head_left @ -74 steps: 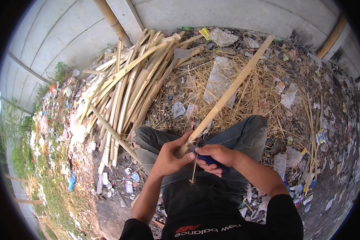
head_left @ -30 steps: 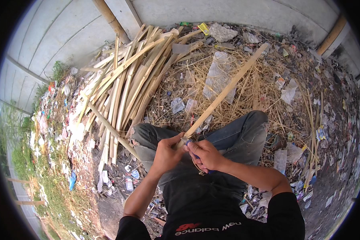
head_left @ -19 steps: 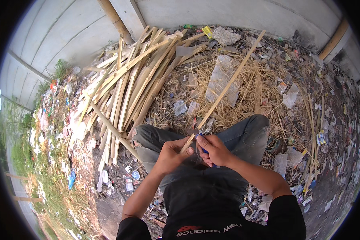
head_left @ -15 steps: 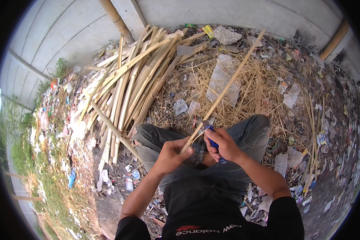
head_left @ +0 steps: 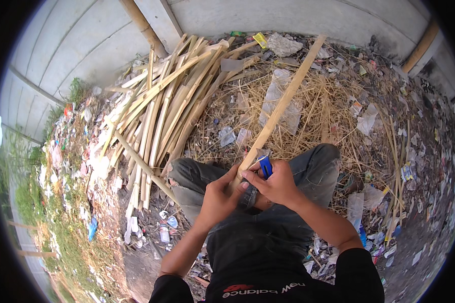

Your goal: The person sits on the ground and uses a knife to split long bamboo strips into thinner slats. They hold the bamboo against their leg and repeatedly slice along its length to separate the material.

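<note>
While the person sits with knees bent outward, the left hand [head_left: 221, 197] is clamped round the near end of a slat [head_left: 284, 107], and the right hand [head_left: 279, 183] is wrapped about a blue knife [head_left: 265, 166], its thumb reaching over toward the left one. From where I stand, the slat slants up and away to the right, above the straw [head_left: 321, 113] and across a plastic sheet [head_left: 271, 104], its far end toward the wall [head_left: 298, 20]. The blade lies at the slat's right edge, just beyond the thumbs; whether it bites, I cannot tell.

It looks like paring, and I'd say it wants a flat blade, a shallow angle and short, even strokes that follow the grain. A firm left grip should stop the slat rolling, since that long free end could swing and twist the cut. Both thumbs sit close to the edge, so I'd tuck the left one back and push away from it, never toward the jeans [head_left: 321, 164].
</note>
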A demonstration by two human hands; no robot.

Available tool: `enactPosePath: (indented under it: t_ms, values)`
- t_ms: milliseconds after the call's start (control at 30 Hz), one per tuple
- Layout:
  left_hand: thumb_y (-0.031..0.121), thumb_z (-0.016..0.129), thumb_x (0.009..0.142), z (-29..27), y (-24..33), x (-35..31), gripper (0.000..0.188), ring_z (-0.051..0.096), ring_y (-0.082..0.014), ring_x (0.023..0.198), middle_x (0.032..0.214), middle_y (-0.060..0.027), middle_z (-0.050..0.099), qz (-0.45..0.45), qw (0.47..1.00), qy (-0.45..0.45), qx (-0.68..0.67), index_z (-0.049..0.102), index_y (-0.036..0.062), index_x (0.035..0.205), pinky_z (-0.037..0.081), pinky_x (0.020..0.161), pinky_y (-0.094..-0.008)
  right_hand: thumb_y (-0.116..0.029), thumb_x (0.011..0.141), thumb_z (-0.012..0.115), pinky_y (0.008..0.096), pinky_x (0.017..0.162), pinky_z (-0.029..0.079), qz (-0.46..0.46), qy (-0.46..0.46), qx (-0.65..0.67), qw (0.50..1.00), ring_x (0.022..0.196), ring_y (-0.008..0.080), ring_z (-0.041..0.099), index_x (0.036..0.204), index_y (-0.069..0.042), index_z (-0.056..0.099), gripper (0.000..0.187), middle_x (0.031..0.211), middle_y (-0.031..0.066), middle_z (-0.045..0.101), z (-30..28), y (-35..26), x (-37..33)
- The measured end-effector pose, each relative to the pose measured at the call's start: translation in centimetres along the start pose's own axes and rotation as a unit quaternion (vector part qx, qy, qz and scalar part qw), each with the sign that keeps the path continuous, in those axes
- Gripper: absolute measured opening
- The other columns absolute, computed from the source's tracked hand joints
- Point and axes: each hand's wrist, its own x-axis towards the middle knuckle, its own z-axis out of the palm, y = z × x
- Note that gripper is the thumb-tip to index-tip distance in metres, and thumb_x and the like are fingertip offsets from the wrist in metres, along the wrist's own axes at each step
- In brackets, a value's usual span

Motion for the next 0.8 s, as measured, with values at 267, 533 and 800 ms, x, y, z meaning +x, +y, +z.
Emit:
enactPosePath:
  t_ms: [267,533,800]
  values:
    - [0.018,0.075,0.098,0.4,2.2,0.0,0.053,0.072,-0.0153,0.093,0.103,-0.0221,0.076,-0.028,0.995,0.018,0.089,0.06,-0.0026,0.144,0.056,0.083,-0.0326,-0.015,0.09,0.078,0.035,0.054,0.052,-0.209,0.088,-0.085,0.97,0.056,0.0236,0.068,0.087,-0.005,0.069,0.014,0.069,0.0092,0.069,1.6,2.5,-0.4]
    - [0.012,0.072,0.101,-0.4,1.1,-0.6,0.039,0.059,-0.0114,0.113,0.131,-0.0164,0.072,-0.083,0.994,-0.067,0.009,0.065,-0.0087,0.133,0.05,0.101,-0.0317,-0.017,0.089,0.079,0.0423,0.062,0.058,-0.237,-0.092,-0.157,0.954,0.071,0.0341,0.073,0.103,-0.007,0.06,0.025,0.076,0.0131,0.07,-0.2,3.6,-0.2]
    - [0.016,0.062,0.108,-0.6,-0.4,-1.4,0.043,0.059,-0.0086,0.091,0.1,0.0017,0.068,-0.193,0.957,-0.173,-0.129,0.059,-0.0009,0.147,0.052,0.084,-0.0279,-0.019,0.094,0.075,0.0435,0.06,0.054,-0.179,-0.224,-0.102,0.953,0.067,0.0351,0.071,0.102,-0.004,0.062,0.021,0.075,0.0143,0.07,-1.1,3.9,-0.2]
